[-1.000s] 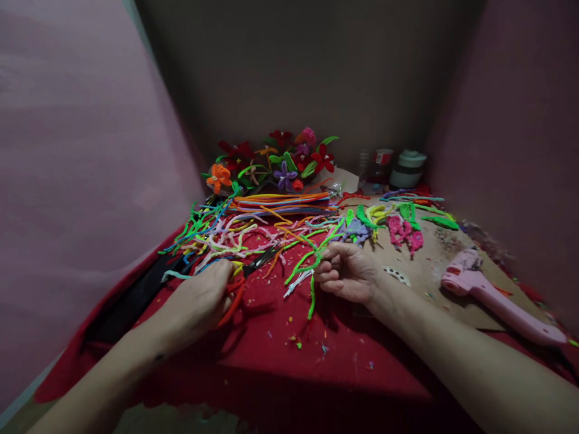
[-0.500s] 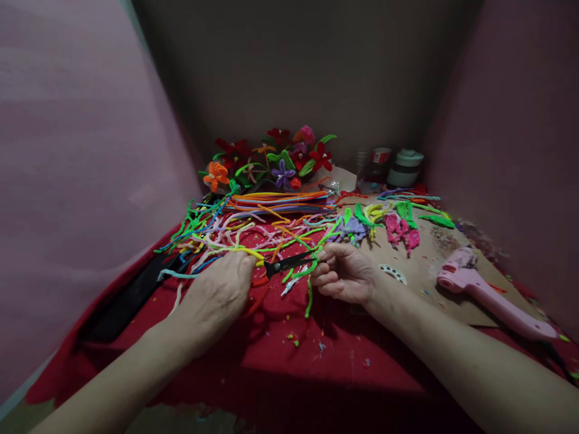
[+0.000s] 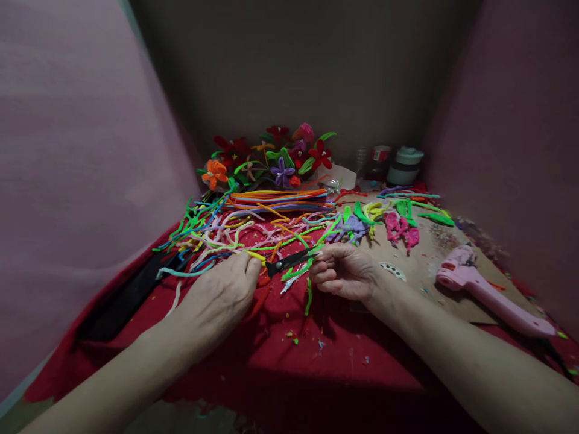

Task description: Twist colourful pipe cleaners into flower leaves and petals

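Note:
My left hand (image 3: pixel 224 286) is closed round the handles of a pair of scissors (image 3: pixel 289 261) with black blades and yellow and orange-red grips. The blades point right, their tips at the fingers of my right hand (image 3: pixel 344 271). Those fingers are pinched together; a tiny pale bit shows at the fingertips, too small to name. Beneath the blades lie green pipe cleaner pieces (image 3: pixel 309 296) and a small white bundle (image 3: pixel 294 281). Whether the blades touch anything is unclear.
Tangled pipe cleaners (image 3: pixel 217 232) and a straight bundle (image 3: pixel 280 202) lie behind my hands. Pipe-cleaner flowers (image 3: pixel 283 172) stand at the back. A cardboard sheet (image 3: pixel 425 295) on the right bears a pink glue gun (image 3: pixel 493 295) and fuzzy petals (image 3: pixel 400 232). A lidded cup (image 3: pixel 406 166) stands behind.
The scissor blades have come closer together and their tips sit slightly nearer the right fingertips. Both hands otherwise stay almost in place.

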Tool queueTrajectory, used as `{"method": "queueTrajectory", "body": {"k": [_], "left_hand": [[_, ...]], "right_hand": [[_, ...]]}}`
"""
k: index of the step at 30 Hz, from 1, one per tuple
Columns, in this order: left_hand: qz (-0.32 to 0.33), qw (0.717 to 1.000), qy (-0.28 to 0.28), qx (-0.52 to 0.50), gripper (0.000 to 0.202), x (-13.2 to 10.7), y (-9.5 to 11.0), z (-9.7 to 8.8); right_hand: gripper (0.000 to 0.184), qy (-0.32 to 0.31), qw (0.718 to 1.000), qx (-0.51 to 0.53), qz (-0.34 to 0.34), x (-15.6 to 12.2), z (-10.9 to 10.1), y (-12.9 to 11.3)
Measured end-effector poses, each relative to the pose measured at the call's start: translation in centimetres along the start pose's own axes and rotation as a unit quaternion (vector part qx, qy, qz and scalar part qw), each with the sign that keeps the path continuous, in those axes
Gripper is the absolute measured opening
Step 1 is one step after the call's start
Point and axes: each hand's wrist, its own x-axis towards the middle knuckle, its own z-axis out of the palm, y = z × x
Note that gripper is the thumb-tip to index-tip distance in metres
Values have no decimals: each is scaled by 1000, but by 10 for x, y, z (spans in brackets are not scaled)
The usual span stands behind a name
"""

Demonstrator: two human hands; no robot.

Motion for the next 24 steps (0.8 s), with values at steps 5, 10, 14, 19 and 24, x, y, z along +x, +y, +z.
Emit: {"method": "queueTrajectory", "body": {"k": [5, 10, 14, 19, 24], "left_hand": [[-8, 999, -50, -12, 23, 0, 1, -5], [-11, 996, -81, -27, 23, 0, 1, -4], [-3, 996, -83, -30, 24, -3, 0, -3], [-8, 995, -102, -16, 24, -7, -1, -5], [-11, 994, -111, -20, 23, -5, -1, -1]], "right_hand": [[26, -3, 999, -31, -14, 2, -1, 1], [23, -19, 996, -68, -46, 2, -1, 2], [21, -17, 995, -84, -57, 1, 0, 2], [16, 3, 990, -113, -84, 1, 3, 3], [17, 16, 988, -122, -94, 2, 5, 3]]}}
